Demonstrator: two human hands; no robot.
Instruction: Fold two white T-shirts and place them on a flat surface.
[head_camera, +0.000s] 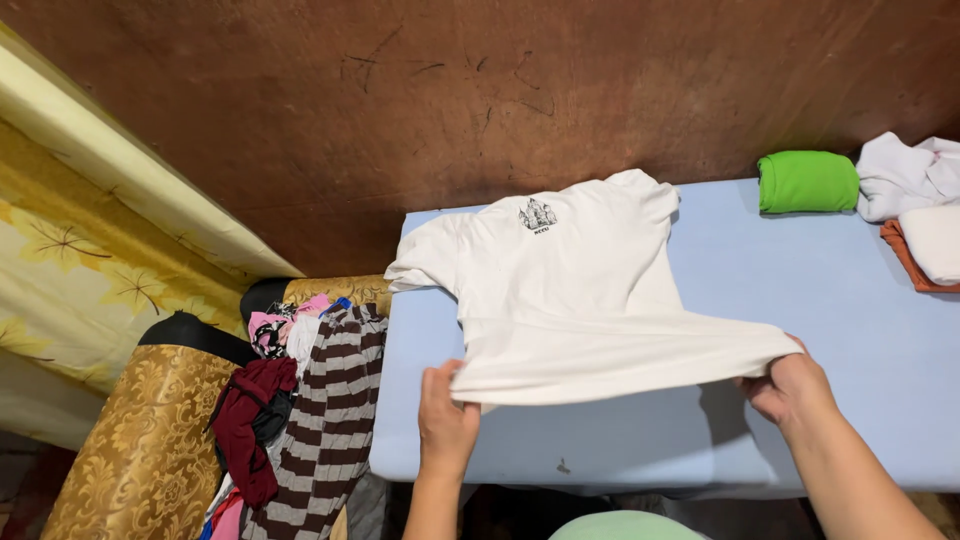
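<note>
A white cotton T-shirt (570, 290) with a small dark printed emblem near its collar lies spread across the pale blue counter (800, 300), its neck end toward the far edge and its hem lifted off the surface on the near side. The left hand (446, 418) pinches the hem's left corner, fingers curled shut around the cloth with the thumb on top; the right hand (790, 385) grips the opposite corner the same way, closed on the fabric, so the hem stretches taut between the two and casts a shadow on the counter beneath. One sleeve hangs slightly over the counter's left edge. At the far right of the counter sits a bright green rolled garment (808, 181), and just beside it a heap of white folded clothes (915, 200) resting on an orange piece of cloth (905, 258); all of these lie well apart from the T-shirt. To the left of the counter, a pile of unfolded laundry, including a brown-and-white striped top (330, 420) and a dark red garment (250, 415), drapes over a gold patterned upholstered armrest (140, 450). A brown scuffed wall (450, 90) rises behind the counter.
</note>
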